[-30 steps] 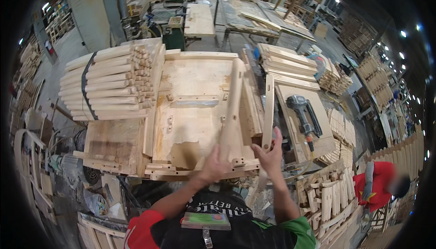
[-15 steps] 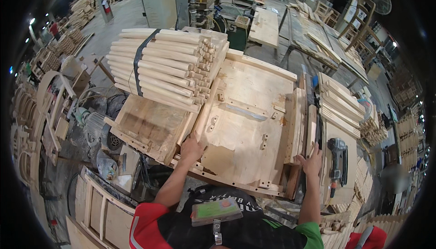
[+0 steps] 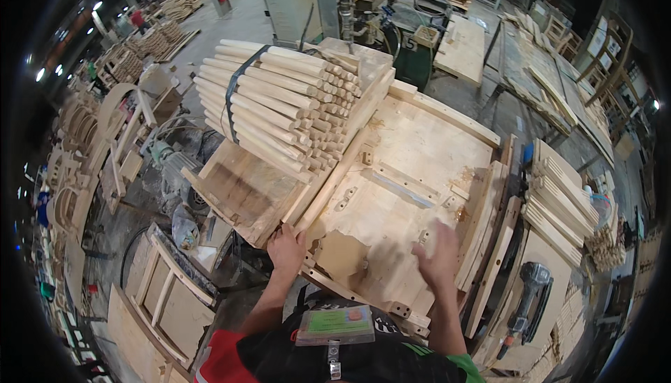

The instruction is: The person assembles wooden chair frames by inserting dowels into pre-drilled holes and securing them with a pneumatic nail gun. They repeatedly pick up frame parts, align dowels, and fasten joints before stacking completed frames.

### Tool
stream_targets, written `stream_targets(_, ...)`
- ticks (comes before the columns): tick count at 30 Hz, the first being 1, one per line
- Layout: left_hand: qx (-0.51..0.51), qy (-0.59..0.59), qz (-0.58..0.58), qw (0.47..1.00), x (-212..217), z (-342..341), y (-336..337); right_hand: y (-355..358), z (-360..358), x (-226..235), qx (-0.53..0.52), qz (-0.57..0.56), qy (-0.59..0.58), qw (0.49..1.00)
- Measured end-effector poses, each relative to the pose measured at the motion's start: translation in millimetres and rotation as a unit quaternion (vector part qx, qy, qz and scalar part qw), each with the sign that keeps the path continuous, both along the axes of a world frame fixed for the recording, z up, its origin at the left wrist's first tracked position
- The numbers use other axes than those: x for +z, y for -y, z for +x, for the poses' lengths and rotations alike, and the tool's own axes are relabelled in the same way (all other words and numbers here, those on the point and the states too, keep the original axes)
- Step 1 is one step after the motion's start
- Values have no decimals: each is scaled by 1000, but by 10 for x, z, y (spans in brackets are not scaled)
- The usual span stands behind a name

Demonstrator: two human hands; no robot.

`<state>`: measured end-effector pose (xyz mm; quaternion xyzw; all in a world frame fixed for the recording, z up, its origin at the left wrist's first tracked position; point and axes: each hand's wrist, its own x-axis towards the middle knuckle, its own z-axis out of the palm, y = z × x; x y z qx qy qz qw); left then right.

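A person stands at a big wooden surface (image 3: 419, 152) in a workshop. The surface is a flat board with raised strips along its edges and small wooden blocks fixed on it.

The left hand (image 3: 286, 247) rests at the near left edge of the surface. Its fingers curl over the end of a long wooden strip (image 3: 335, 184) that runs up and away across the board, and it seems to grip that strip. The right hand (image 3: 439, 257) is over the near right part of the surface. It is blurred. The fingers look spread and loose, and it holds nothing that shows. I cannot tell if it touches the wood.

A big bundle of round wooden sticks (image 3: 276, 107) lies on the far left of the surface, tied with a dark strap (image 3: 237, 89). Under it is a shallow wooden tray (image 3: 241, 191), just beside the left hand.

To the right of the surface, flat curved wooden pieces (image 3: 559, 198) lie stacked on edge. A power tool (image 3: 528, 292) lies on a board near the right hand's side, lower down. Wooden frames (image 3: 164, 292) lean on the floor at the left. A green card (image 3: 335, 323) hangs at the person's chest.
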<state>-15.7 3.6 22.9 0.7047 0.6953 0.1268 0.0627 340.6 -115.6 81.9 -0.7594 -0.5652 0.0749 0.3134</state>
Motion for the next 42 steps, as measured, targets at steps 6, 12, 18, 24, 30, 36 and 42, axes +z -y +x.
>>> stream_targets(6,34,4,121,992,-130,63,77,-774,-631,457,262,36,-74,961)
stream_targets(12,45,14,89,995,-69,62,137,-1309,-822,1263,304,155,-87,936)
stream_targets(18,42,-56,102,992,32,11,230,-1950,-1227,1827,274,316,27,908)
stream_targets(24,21,-28,105,994,-8,-33,242,-2687,-1398,1913,257,206,69,942)
stream_targets(30,2,11,81,997,87,-104,364,-2623,-1343,1643,279,186,-109,936)
stream_targets(36,-26,44,90,995,253,-91,291,-2742,-1292,1785,271,194,-82,939)
stream_targets(42,-32,44,68,996,248,-14,120,-3265,-1204,2154,203,162,81,962)
